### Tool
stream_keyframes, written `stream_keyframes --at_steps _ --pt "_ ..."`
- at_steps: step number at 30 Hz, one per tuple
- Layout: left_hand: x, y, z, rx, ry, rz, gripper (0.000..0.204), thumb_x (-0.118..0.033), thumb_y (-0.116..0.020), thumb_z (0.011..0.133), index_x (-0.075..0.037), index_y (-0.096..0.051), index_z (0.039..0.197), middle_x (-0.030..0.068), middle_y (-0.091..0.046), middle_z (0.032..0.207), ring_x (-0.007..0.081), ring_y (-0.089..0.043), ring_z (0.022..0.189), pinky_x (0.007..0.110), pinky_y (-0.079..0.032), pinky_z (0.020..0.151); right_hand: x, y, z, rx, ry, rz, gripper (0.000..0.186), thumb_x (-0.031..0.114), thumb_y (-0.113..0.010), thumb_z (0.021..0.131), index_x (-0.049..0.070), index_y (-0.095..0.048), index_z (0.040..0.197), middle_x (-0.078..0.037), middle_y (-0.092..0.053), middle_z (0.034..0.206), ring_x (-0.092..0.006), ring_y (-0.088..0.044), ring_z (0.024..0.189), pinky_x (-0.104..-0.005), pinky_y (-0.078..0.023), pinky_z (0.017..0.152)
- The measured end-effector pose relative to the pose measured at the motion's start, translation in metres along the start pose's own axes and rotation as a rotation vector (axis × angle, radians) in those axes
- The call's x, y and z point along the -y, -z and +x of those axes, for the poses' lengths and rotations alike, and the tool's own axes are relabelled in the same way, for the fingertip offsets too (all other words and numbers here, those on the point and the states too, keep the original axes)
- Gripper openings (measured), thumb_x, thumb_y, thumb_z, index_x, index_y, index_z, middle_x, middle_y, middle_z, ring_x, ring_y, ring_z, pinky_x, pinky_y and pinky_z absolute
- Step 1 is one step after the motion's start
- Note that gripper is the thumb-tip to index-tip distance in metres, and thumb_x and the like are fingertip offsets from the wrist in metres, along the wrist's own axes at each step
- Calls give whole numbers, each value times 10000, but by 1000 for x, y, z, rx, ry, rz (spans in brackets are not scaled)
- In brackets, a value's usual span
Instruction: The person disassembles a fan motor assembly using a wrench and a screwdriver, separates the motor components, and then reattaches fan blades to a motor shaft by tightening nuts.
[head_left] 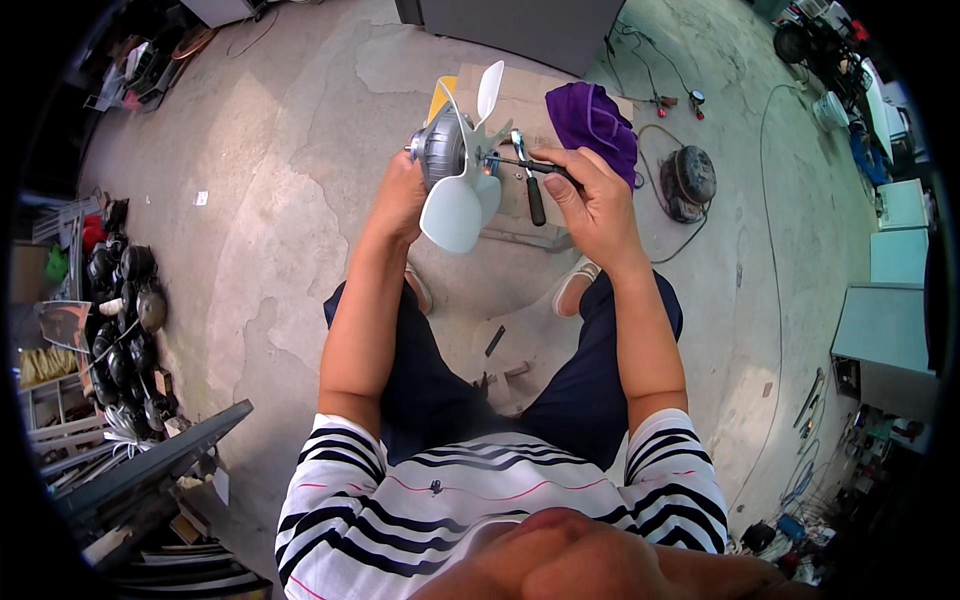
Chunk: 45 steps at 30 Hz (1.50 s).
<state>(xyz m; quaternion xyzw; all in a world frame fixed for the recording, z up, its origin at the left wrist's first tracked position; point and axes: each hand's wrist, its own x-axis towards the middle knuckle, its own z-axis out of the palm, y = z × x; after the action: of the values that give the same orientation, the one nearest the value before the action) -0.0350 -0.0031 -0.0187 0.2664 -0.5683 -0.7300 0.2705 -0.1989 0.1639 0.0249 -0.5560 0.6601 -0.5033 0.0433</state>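
Observation:
My left hand (398, 195) is closed around the back of a silver fan motor (441, 150), holding it up on its side. Attached to the motor's front is a pale metal fan blade (452, 214) with several wings. Between the thumb and fingers of my right hand (602, 208) is a screwdriver (520, 162) with a dark handle. Its shaft points left, and the tip meets the hub of the fan blade. Below the screwdriver lies a ratchet wrench (536, 200) with a black grip. A purple cloth (595, 118) is bunched just beyond my right hand.
A cardboard sheet (500, 84) lies on the concrete floor under the tools, with a yellow object (442, 92) behind the motor. To the right sits a dark compressor (688, 183) with tubing, and farther off a gauge (697, 98). Black compressors (125, 330) crowd the left side.

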Motion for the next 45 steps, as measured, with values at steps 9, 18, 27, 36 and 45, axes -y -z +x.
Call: stream_keyframes --at_steps 9,18,27,36,45 --pt "9 -28 6 -40 92 -301 260 -248 -589 950 -33 -587 1097 37 -666 913 94 -637 763 255 -518 676 -33 -3 2 -195 -132 192 114 112 -614 950 23 -549 979 -57 -614 893 -126 -577 781 -263 -471 707" --pt "9 -47 6 -50 103 -344 264 -291 -579 960 -47 -607 1057 40 -671 926 105 -642 791 281 -524 692 -30 -2 9 -327 -314 856 281 103 -636 940 31 -544 1196 -40 -631 1035 -88 -578 913 -225 -480 822" --pt "7 -60 8 -102 76 -453 268 -314 -591 961 -64 -609 1056 33 -667 914 107 -640 822 281 -522 719 -35 -6 15 -479 -295 902 396 128 -603 966 28 -494 1333 -50 -625 1139 -96 -591 981 -223 -491 867" --pt "23 -56 14 -51 98 -455 344 -356 -608 952 -31 -586 1064 39 -658 940 111 -629 835 302 -504 746 -33 -19 13 -546 -295 787 357 112 -578 974 -4 -495 1301 -63 -608 1083 -109 -575 1008 -268 -486 927" --pt "20 -64 18 -90 58 -510 324 -340 -602 957 -32 -596 1057 45 -657 948 113 -625 849 292 -500 760 -36 -16 14 -584 -372 850 364 105 -583 972 -7 -514 1311 -69 -617 1150 -106 -582 1029 -254 -477 937"
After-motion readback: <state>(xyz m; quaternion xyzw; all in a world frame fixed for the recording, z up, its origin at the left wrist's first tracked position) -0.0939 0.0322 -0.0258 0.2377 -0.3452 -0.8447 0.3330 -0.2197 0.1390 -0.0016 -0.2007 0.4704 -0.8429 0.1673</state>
